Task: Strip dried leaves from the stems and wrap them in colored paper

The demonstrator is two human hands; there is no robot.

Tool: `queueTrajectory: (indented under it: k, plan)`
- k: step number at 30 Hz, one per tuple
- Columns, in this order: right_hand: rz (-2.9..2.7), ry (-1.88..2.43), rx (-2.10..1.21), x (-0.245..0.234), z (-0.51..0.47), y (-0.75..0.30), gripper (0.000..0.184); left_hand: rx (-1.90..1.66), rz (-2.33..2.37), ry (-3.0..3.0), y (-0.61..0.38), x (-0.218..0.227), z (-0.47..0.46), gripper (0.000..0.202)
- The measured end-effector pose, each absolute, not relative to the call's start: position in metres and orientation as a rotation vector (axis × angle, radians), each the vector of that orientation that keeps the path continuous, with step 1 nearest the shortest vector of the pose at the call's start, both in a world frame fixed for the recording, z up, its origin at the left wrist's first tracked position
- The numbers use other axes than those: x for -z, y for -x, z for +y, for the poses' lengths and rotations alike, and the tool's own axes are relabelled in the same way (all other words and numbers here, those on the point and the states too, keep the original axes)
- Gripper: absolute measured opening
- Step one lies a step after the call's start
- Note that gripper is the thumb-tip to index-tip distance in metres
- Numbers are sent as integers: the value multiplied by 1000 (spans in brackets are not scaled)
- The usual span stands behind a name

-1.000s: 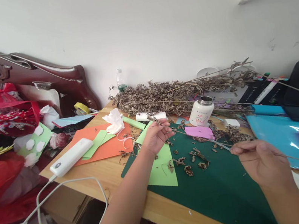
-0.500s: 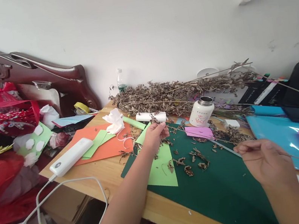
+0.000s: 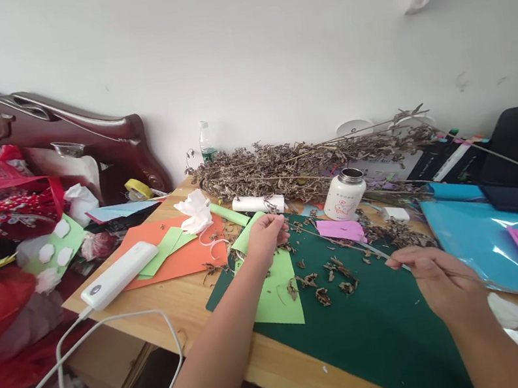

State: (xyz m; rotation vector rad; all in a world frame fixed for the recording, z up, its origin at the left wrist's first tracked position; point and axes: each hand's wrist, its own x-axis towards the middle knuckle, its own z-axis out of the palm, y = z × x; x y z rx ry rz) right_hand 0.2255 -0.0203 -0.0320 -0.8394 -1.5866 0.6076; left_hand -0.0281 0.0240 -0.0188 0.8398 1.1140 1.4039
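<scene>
A long, thin dried plant stem (image 3: 314,234) stretches slantwise between my two hands, above the dark green mat (image 3: 377,340). My left hand (image 3: 266,238) is closed in a pinch at its far end, where withered leaves (image 3: 273,203) stick out past the fingers. Lower right, the fingers of my right hand (image 3: 445,279) are wrapped round the same stem, which runs on behind the hand. Crumpled dry leaves (image 3: 322,296) lie scattered on the mat and on a light green paper sheet (image 3: 278,307) under my left wrist.
A big heap of dried branches (image 3: 279,167) lies along the wall. In front of it stands an uncapped white bottle (image 3: 345,196), with a pink paper piece (image 3: 341,231) nearby. A white power bank (image 3: 119,275) with a cable rests on the left. Blue folders (image 3: 474,231) are at right.
My right hand has slid or moved a little left, closer to my left hand. My left hand stays in nearly the same place. The whole view has shifted slightly.
</scene>
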Motion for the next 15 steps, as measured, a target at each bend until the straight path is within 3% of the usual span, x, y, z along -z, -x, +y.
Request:
queueTrajectory:
  k: [15]
  plan:
    - [-1761,762,-513,24,-26,-222,16,-1472,1160,-736,32,31,30,27]
